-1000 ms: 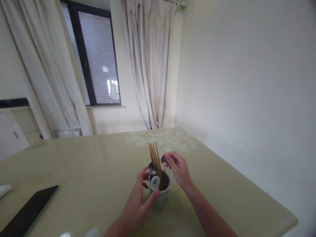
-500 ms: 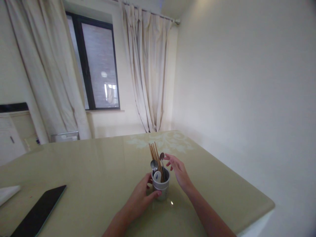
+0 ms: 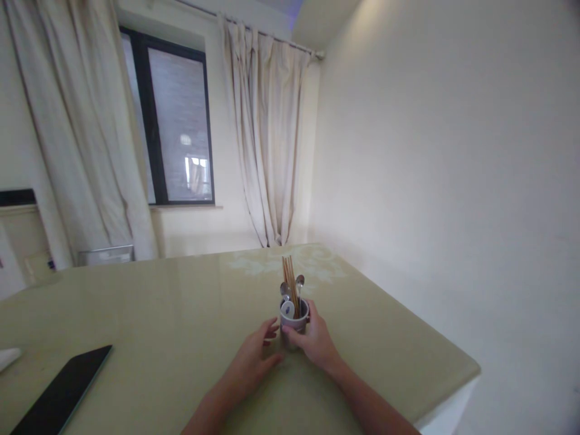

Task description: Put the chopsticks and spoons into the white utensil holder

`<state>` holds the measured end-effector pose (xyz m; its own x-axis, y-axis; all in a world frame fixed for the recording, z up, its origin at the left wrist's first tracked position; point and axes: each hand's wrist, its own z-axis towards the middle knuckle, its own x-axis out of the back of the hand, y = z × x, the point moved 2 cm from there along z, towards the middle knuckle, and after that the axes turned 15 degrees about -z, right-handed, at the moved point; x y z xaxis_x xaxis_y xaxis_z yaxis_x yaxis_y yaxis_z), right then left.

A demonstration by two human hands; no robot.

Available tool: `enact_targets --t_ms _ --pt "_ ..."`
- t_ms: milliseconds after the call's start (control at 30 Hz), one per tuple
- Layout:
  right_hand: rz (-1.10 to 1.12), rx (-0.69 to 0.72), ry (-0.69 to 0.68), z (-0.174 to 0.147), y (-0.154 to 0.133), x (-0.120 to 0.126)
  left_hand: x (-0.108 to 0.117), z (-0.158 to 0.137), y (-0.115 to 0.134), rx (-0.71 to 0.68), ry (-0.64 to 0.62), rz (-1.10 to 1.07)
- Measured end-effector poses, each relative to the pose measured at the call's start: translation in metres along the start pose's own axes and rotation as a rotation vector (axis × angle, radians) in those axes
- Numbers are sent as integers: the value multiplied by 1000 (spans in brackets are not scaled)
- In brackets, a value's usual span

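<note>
A grey cup [image 3: 288, 339] stands upright on the table, holding several wooden chopsticks [image 3: 290, 278], two metal spoons [image 3: 299, 281] and a white spoon with a blue mark [image 3: 287, 310]. My right hand [image 3: 317, 338] is wrapped around the cup's right side, thumb across its front; the fingers behind it are partly hidden. Just left of the cup, my left hand [image 3: 255, 356] is open, its fingers and thumb apart and curved toward the cup without gripping it.
The pale green glossy table [image 3: 181, 314] has its right edge along a white wall [image 3: 430, 181]. A flat black object [image 3: 63, 389] lies at the left, with a white item [image 3: 8, 357] beyond it. Curtains [image 3: 267, 133] and a window [image 3: 181, 121] are behind.
My right hand has moved from the spoon tops down onto the cup's side and closed around it. My left hand has let go of the cup and drawn slightly left.
</note>
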<state>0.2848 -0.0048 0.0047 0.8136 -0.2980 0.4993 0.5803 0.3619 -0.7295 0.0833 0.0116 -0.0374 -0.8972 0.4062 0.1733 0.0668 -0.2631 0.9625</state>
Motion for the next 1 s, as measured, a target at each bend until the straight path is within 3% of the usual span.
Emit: enact_targets --t_ms 200,467,567,667,733,767,833,1000 --pt "-222 -179 250 48 52 25 6 4 -15 -80 128 110" --pt "-295 -342 415 79 100 50 9 -1 10 -62 106 279" --pt "-289 -365 432 78 103 54 9 -3 17 -46 84 377" --pt "-361 -353 616 72 89 61 8 -2 16 -49 83 446" --pt "-385 -208 748 63 69 58 7 -2 15 -45 83 485" --pt "-360 -103 748 57 57 52 6 -2 14 -44 80 504" --pt "-274 86 601 42 32 31 4 -3 12 -45 74 537" --pt "-108 542 -386 6 -21 -42 9 -11 5 -98 75 464"
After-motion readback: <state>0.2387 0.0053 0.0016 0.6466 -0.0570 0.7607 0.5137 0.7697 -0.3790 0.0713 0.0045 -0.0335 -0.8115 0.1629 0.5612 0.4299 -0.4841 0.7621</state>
